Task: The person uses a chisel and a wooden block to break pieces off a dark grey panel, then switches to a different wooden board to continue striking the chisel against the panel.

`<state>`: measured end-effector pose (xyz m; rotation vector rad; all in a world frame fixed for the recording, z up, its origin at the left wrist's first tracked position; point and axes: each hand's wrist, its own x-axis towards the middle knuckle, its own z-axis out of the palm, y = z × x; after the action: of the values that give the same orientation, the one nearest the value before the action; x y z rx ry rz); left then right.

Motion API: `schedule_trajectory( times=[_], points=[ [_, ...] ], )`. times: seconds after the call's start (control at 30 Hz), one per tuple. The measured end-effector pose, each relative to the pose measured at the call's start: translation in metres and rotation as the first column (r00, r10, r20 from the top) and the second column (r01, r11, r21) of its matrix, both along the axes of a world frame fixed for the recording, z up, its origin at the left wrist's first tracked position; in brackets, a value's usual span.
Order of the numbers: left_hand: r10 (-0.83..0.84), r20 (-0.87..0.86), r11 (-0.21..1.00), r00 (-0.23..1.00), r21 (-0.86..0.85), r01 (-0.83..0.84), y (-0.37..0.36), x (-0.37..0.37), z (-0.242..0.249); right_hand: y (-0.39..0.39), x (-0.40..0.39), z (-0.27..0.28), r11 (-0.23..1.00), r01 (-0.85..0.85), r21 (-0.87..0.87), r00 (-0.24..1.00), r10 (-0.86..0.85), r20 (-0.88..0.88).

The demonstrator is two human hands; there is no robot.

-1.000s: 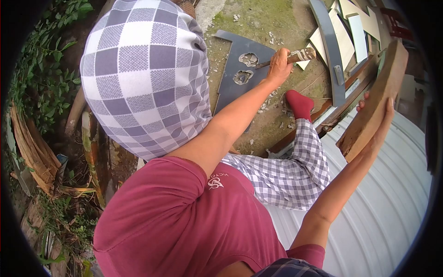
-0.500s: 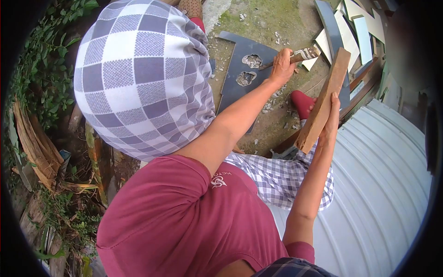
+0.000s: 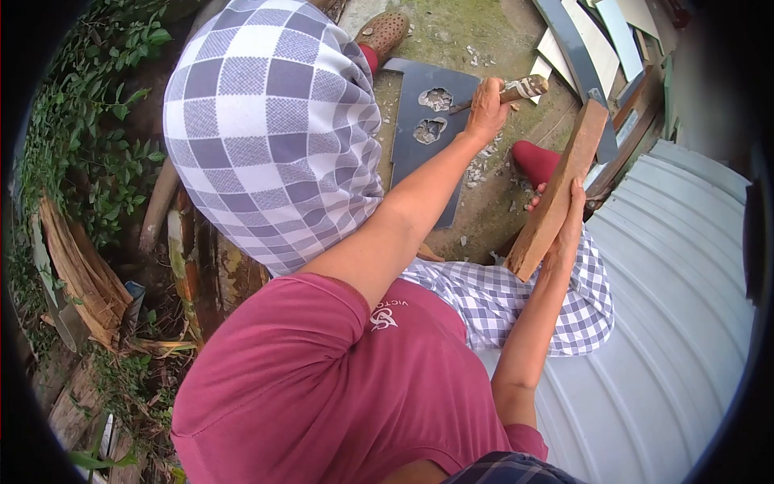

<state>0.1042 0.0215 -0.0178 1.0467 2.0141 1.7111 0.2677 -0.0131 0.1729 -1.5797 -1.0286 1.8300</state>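
Observation:
My left hand (image 3: 486,111) is closed around a chisel (image 3: 522,89) with a pale, worn handle end. Its thin dark blade points at a dark grey slab (image 3: 415,165) on the ground, the tip just right of the upper of two ragged holes (image 3: 436,99). A second broken-through hole (image 3: 430,130) lies below it, with grey crumbs inside. In my right hand (image 3: 571,218) is a thick brown wooden block (image 3: 558,192), held slantwise with the fingers wrapped around its side. The block is raised, apart from the chisel.
My checkered-trousered knee (image 3: 274,121) rises at left, and a brown shoe (image 3: 384,32) stands by the slab. Grey chips (image 3: 477,171) litter the mossy concrete. Cut strips (image 3: 576,48) are piled at upper right; a ribbed metal sheet (image 3: 645,323) lies at right, plants (image 3: 89,121) at left.
The wooden block sits slightly lower and farther left in view. The chisel stays beside the upper hole. The view has shifted, showing more of the brown shoe.

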Motion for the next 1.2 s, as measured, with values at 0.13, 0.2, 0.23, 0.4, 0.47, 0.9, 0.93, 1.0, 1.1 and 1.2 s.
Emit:
schedule_trajectory(
  times=[0.13,0.2,0.23,0.4,0.47,0.9,0.93,1.0,1.1,1.2],
  points=[
    [0.005,0.0,1.0,1.0,-0.011,-0.005,0.002,0.005,0.0,0.005,0.003,0.003,0.997,-0.018,0.078,0.999,0.016,0.035],
    [0.001,0.004,1.0,1.0,-0.016,-0.001,0.002,0.005,0.002,0.006,0.001,0.003,0.994,-0.03,0.104,0.998,0.023,0.065],
    [-0.005,-0.016,1.0,1.0,-0.002,0.005,0.003,0.003,0.003,0.006,-0.001,0.002,0.991,-0.046,0.129,0.995,0.034,0.089],
    [0.002,-0.013,1.0,1.0,0.011,-0.002,0.004,-0.005,0.003,0.01,-0.01,0.007,0.981,-0.091,0.171,0.99,0.071,0.119],
    [0.009,0.009,1.0,1.0,0.019,-0.009,0.003,-0.005,0.006,0.013,-0.016,0.017,0.955,-0.089,0.282,0.988,0.05,0.143],
    [-0.046,0.117,0.998,0.992,-0.039,0.051,0.001,-0.007,0.014,0.048,-0.039,0.034,0.957,-0.112,0.267,0.991,0.089,0.099],
    [0.005,0.141,0.999,0.99,-0.052,0.002,0.001,-0.008,0.014,0.041,-0.045,0.018,0.933,-0.355,0.056,0.915,0.335,0.226],
    [0.051,0.155,0.997,0.987,-0.058,-0.043,0.008,-0.014,0.017,0.032,-0.046,0.001,0.938,-0.343,0.048,0.918,0.324,0.229],
    [0.129,0.195,0.99,0.972,-0.074,-0.117,0.0,-0.017,0.015,0.038,-0.044,0.015,0.963,-0.262,-0.07,0.962,0.266,0.068],
    [0.006,0.099,0.998,0.995,-0.057,-0.001,-0.003,-0.004,0.013,0.059,-0.039,0.049,0.937,-0.257,0.237,0.959,0.218,0.179]
  ],
)
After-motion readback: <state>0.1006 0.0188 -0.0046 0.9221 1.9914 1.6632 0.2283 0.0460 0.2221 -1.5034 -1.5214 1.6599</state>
